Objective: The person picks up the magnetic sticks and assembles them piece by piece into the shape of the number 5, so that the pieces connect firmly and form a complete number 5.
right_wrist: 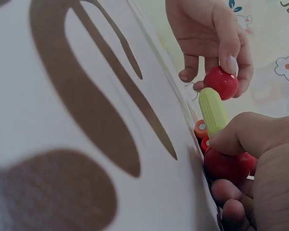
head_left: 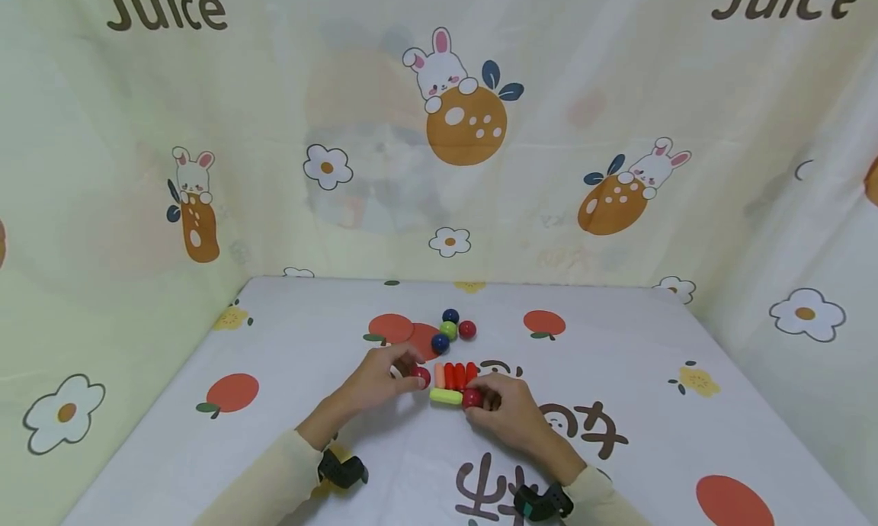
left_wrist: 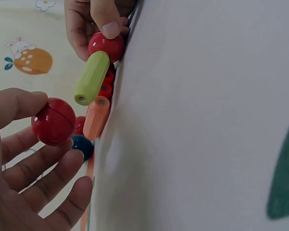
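Thumb and fingers of my left hand [head_left: 376, 379] pinch a red ball [left_wrist: 54, 121], held just left of the sticks. The other fingers are spread below it in the left wrist view. My right hand [head_left: 513, 413] grips a second red ball [head_left: 472, 399] at the right end of a light green ribbed stick [head_left: 446, 396], ball and stick end meeting. The stick's free end points toward the left hand's ball. Just behind it, an orange-pink stick [head_left: 440, 375] and several red sticks [head_left: 460, 375] lie side by side. Dark spots show in the stick ends in the left wrist view.
Behind the sticks sits a cluster of balls: two dark blue ones [head_left: 450, 316], a green one [head_left: 448, 330] and a red one [head_left: 468, 329]. A white printed cloth [head_left: 274, 343] covers the table. Printed curtains [head_left: 370, 76] close off the back and sides.
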`<action>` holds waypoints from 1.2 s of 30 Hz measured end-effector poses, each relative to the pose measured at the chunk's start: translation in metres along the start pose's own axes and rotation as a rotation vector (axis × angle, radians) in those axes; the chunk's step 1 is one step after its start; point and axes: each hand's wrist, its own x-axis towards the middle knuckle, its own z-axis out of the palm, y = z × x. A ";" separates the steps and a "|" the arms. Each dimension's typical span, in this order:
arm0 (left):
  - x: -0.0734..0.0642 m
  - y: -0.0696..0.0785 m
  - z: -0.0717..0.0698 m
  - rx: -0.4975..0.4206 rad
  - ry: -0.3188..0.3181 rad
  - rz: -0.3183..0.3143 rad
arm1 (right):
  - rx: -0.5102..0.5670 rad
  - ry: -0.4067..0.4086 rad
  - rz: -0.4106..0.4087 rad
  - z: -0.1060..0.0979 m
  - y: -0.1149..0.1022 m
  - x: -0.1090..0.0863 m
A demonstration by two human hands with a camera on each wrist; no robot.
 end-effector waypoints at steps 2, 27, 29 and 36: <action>-0.001 -0.001 0.001 0.014 -0.011 0.000 | -0.001 0.001 0.000 0.000 0.000 0.000; -0.003 -0.009 0.003 0.048 -0.096 0.082 | -0.005 0.016 -0.020 0.000 0.002 0.000; -0.002 -0.009 0.004 0.051 -0.106 0.077 | -0.004 0.026 -0.022 0.000 0.002 0.000; 0.000 -0.007 0.005 0.064 -0.139 0.055 | -0.005 0.049 -0.033 0.000 0.004 0.000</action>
